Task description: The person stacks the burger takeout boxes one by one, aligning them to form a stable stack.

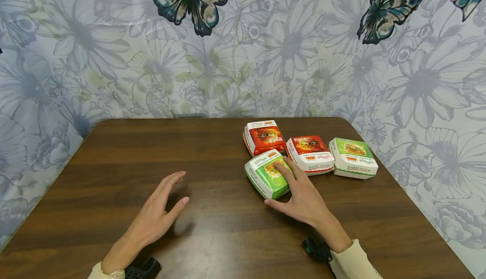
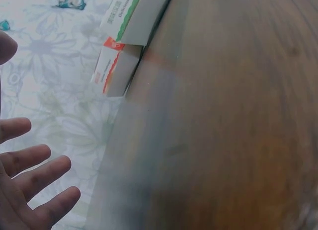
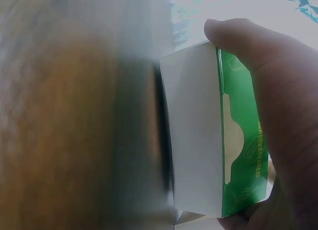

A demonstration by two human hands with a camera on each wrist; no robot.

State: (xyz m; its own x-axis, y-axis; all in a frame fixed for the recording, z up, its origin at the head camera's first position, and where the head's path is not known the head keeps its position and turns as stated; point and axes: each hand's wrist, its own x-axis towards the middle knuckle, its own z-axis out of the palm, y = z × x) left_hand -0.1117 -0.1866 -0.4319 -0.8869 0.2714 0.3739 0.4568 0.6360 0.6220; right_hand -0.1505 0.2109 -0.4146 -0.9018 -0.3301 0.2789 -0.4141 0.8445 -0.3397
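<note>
In the head view my right hand holds a green and white burger box, its thumb at the near corner and its fingers over the top and right side. The right wrist view shows the thumb at one end of the box and fingertips partly hidden at the other. My left hand hovers above the table to the left, fingers extended and holding nothing. Its spread fingers also appear in the left wrist view.
Behind the held box sits a red burger box. A red and white box and another green and white box stand to its right. All are on a brown wooden table, with a floral, butterfly-patterned backdrop beyond.
</note>
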